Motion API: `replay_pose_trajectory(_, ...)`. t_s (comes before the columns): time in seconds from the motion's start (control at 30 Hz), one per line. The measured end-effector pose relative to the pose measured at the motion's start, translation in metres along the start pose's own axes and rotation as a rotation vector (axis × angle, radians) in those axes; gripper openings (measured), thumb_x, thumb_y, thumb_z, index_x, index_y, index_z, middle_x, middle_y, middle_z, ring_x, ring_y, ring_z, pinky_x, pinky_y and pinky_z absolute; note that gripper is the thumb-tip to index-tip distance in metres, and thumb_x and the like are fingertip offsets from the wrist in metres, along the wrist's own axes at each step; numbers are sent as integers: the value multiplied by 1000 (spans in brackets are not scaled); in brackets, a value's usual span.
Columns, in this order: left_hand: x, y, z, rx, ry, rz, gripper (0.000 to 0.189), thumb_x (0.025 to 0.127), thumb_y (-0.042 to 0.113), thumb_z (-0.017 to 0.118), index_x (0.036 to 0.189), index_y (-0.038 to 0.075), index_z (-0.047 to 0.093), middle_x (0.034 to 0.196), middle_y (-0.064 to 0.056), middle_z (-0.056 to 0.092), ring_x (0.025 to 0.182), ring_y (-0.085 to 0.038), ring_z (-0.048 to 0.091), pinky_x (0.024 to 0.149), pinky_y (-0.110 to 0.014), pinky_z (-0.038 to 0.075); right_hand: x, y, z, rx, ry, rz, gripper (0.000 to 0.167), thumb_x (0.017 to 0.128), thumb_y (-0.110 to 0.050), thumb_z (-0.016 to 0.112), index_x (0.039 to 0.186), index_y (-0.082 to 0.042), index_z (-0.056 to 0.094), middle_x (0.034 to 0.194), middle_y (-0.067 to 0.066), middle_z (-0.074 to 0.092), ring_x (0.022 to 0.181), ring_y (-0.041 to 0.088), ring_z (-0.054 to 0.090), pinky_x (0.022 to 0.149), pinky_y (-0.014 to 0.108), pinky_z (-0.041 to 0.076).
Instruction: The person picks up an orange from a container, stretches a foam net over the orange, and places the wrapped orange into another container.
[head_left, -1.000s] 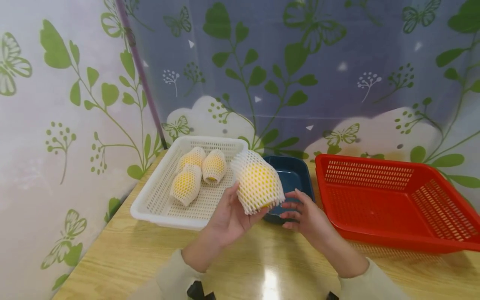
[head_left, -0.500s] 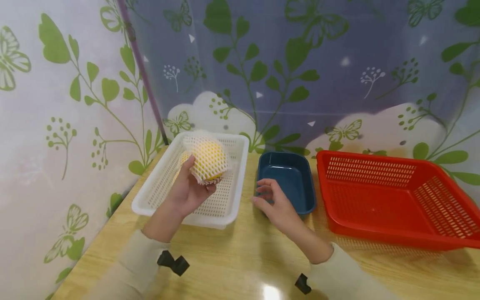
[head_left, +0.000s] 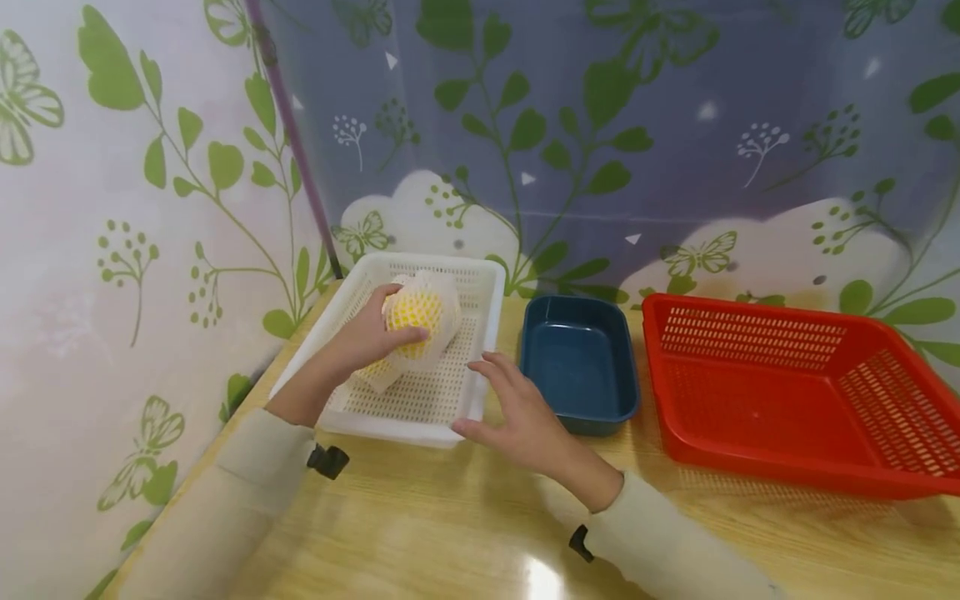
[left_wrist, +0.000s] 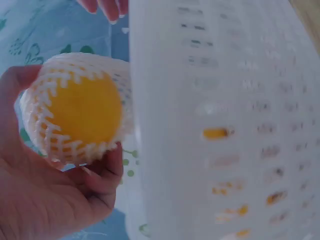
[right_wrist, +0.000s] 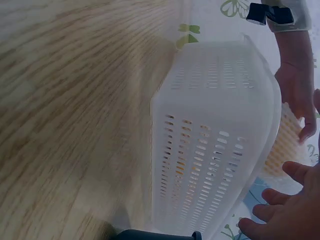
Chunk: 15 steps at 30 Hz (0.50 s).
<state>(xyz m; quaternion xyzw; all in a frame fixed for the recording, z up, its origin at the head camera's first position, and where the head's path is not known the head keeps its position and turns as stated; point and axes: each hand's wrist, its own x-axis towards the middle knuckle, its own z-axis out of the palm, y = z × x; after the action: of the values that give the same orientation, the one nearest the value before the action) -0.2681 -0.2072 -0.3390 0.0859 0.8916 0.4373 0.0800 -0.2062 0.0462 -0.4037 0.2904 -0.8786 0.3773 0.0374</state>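
My left hand (head_left: pixel 367 332) grips a round yellow fruit in a white foam net (head_left: pixel 422 321), above the white plastic basket (head_left: pixel 491 333). In the left wrist view the bare end of the fruit (left_wrist: pixel 87 110) shows through the net's opening, with fingers and thumb around it beside the basket wall (left_wrist: pixel 165 120). Below the held fruit, part of another netted fruit (head_left: pixel 377 375) lies in the basket; the others there are mostly hidden. My right hand (head_left: pixel 525 421) holds nothing, its fingers spread near the basket's right front corner.
A dark blue tub (head_left: pixel 577 358) stands right of the white basket. Farther right is a larger red basket (head_left: pixel 750 400). All three sit on a wooden table (head_left: pixel 420 517), with a patterned cloth (head_left: pixel 570 150) hanging behind.
My left hand has carried the netted fruit leftward from in front of the blue tub to over the white basket, and turned over it. My right hand has followed left towards the basket.
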Motion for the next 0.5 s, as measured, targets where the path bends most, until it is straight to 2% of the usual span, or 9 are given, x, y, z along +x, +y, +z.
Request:
replay_pose_trajectory(0.03,2,1,1,105,-2,7,92,85,43,68,153,16,13,145,-26,37,125,-44,45,98,-57,42,1,-1,0,-20,-6,-5,74,87,-54,67,146,-18,40,156,12,27,137,43,31,101,66,32)
replay_pose_trajectory(0.13,10,3,7,357,-40,27,92,81,48,69,152,14,20,130,-26,54,106,-39,59,85,-51,49,3,-2,1,-85,-20,-13,75,85,-53,68,144,-16,42,154,13,30,139,43,28,104,66,30)
replay_pose_trajectory(0.2,15,4,15,472,-74,23,92,80,51,67,151,13,22,123,-24,59,95,-34,62,79,-46,51,4,0,1,-119,-38,-14,72,85,-52,69,142,-14,45,152,15,32,140,42,26,105,65,30)
replay_pose_trajectory(0.37,25,0,29,611,-121,-44,92,78,52,65,151,13,26,111,-20,64,79,-27,61,66,-38,49,4,-1,1,-167,-108,-3,67,87,-52,67,138,-11,51,153,16,31,144,38,18,109,63,25)
replay_pose_trajectory(0.5,29,-4,37,656,-139,-66,92,76,51,66,149,11,29,116,-22,63,88,-32,62,72,-42,51,4,-5,-1,-206,-126,-18,67,87,-54,65,137,-11,52,153,17,32,145,35,18,112,60,22)
